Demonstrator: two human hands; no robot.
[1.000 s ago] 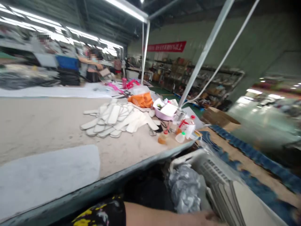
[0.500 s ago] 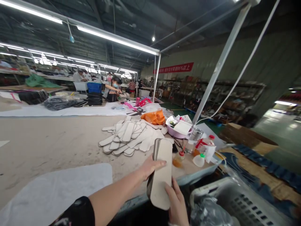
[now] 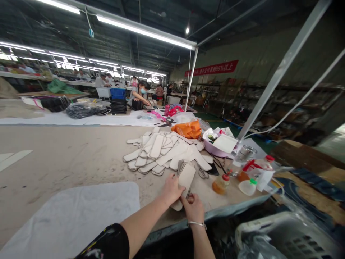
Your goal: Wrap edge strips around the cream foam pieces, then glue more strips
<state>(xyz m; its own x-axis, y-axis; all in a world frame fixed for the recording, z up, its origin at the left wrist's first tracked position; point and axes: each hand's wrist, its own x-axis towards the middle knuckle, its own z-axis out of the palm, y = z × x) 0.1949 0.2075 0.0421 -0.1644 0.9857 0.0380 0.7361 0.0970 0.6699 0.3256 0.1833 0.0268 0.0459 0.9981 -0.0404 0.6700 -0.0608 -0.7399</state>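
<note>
A small stack of flat, pale, round-ended pieces (image 3: 187, 177) is between my two hands, low over the front of the table. My left hand (image 3: 171, 189) is closed round its left side, thumb across the top piece. On the lower right side, my right hand (image 3: 195, 208) pinches the stack's edge with bent fingers. The far end of the stack is slightly fanned. Just beyond it lies a loose heap of similar pale pieces (image 3: 156, 145). Whether the stack's underside touches the table is hidden.
To the right stand a bottle with orange liquid (image 3: 220, 184), a green-capped white bottle (image 3: 248, 187) and a purple basin (image 3: 219, 149). An orange bag (image 3: 188, 128) lies behind the heap. A grey plastic basket (image 3: 285, 230) is below the table edge. Across the table, a co-worker (image 3: 138, 97) bends over.
The stack has gone from raised and nearly upright to lower and more tilted, closer to the table. My right hand has shifted from its front face to its edge. The view has turned right.
</note>
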